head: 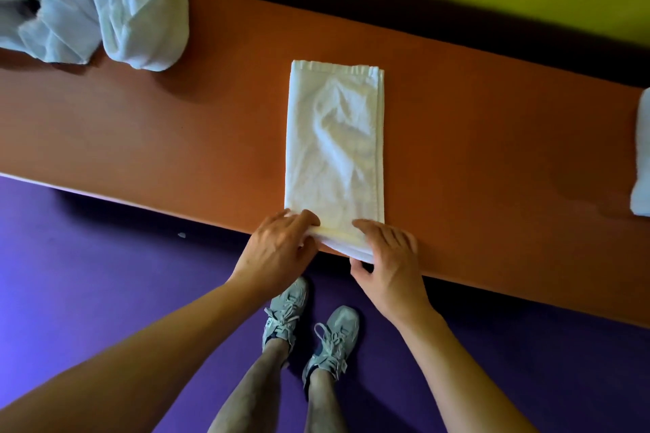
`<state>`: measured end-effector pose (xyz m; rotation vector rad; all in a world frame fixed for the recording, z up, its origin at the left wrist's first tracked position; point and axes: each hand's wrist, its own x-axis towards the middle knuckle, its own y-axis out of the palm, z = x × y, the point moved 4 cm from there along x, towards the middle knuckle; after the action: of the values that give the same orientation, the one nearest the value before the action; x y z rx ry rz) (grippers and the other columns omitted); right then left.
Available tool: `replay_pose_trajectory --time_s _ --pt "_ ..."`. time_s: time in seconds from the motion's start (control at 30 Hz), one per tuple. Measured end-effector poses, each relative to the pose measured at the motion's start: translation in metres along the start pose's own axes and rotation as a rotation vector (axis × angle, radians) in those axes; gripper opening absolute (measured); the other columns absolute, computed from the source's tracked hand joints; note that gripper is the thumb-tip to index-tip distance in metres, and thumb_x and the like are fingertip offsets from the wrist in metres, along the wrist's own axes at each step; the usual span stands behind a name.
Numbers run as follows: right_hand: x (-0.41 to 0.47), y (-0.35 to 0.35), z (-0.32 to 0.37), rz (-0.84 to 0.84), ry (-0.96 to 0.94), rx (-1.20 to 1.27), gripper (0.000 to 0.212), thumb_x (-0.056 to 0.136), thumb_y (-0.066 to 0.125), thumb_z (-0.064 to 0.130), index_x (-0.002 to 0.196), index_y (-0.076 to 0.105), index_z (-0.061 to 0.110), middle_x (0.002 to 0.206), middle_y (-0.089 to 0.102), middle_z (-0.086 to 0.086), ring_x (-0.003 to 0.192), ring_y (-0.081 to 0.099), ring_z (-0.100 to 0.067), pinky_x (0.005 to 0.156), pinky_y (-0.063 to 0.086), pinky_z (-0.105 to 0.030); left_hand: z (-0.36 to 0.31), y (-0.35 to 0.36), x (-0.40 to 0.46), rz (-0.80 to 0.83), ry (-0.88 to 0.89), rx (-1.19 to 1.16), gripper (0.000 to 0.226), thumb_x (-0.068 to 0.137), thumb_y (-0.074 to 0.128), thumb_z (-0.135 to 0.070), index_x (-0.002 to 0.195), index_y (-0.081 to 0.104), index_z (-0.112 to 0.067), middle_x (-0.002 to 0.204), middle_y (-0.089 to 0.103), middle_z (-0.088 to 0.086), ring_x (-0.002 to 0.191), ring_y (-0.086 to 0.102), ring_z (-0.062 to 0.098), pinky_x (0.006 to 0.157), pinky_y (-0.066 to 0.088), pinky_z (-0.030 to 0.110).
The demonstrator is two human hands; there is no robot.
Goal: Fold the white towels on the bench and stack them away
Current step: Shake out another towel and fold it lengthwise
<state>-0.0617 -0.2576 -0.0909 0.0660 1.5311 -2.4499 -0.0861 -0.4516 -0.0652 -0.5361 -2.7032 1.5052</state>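
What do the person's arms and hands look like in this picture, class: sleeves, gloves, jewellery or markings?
Both forearms are bare, with no sleeves in view. The left hand and right hand wear no gloves, and no rings, watch, bracelets or markings show on either hand or wrist.

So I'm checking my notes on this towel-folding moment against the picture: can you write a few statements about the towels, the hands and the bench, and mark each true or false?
1. Both hands grip the near end of the folded towel. True: the left hand and right hand hold its two near corners.
2. The folded towel lies on the floor. False: it lies on the orange bench, its near end at the front edge.
3. A crumpled pile of towels sits at the bench's far left. True.
4. The folded towel touches that pile. False: bare bench separates them.
5. The right edge of the picture shows no cloth. False: another white towel shows there, cut off.
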Motion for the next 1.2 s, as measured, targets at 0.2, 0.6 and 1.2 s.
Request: replay_pose_trajectory --time_s 0.2,0.6,1.2 --pt "-0.009 -0.032 0.0 0.181 0.195 0.616 0.02 0.079 0.077 0.034 0.098 0.07 0.033 0.086 0.073 0.017 0.08 0.069 -0.005 0.067 0.051 -0.015 0.018 -0.013 -0.022 -0.017 -0.411 -0.38 0.006 0.092 0.056 -0.035 0.089 0.058 -0.03 0.067 0.058 -0.005 0.063 0.052 0.013 0.055 0.041 0.028" --pt "0.054 -0.042 0.012 -0.01 0.391 0.722 0.018 0.096 0.065 0.03 0.098 0.063 0.012 0.095 0.071 -0.007 0.081 0.067 -0.023 0.069 0.053 -0.044 0.038 -0.049 0.037 -0.25 -0.603 -0.696 0.043 0.085 0.063 -0.054 0.095 0.063 -0.012 0.088 0.072 0.008 0.08 0.07 0.025 0.069 0.058 0.051" --pt "0.052 -0.003 0.011 0.03 0.772 0.487 0.053 0.09 0.064 0.054 0.125 0.049 0.017 0.119 0.051 -0.002 0.088 0.055 -0.019 0.071 0.045 -0.033 0.066 -0.008 0.02 -0.026 -0.78 -0.54 0.037 0.09 0.07 -0.033 0.12 0.053 -0.02 0.102 0.066 -0.009 0.088 0.065 0.008 0.071 0.052 0.027"
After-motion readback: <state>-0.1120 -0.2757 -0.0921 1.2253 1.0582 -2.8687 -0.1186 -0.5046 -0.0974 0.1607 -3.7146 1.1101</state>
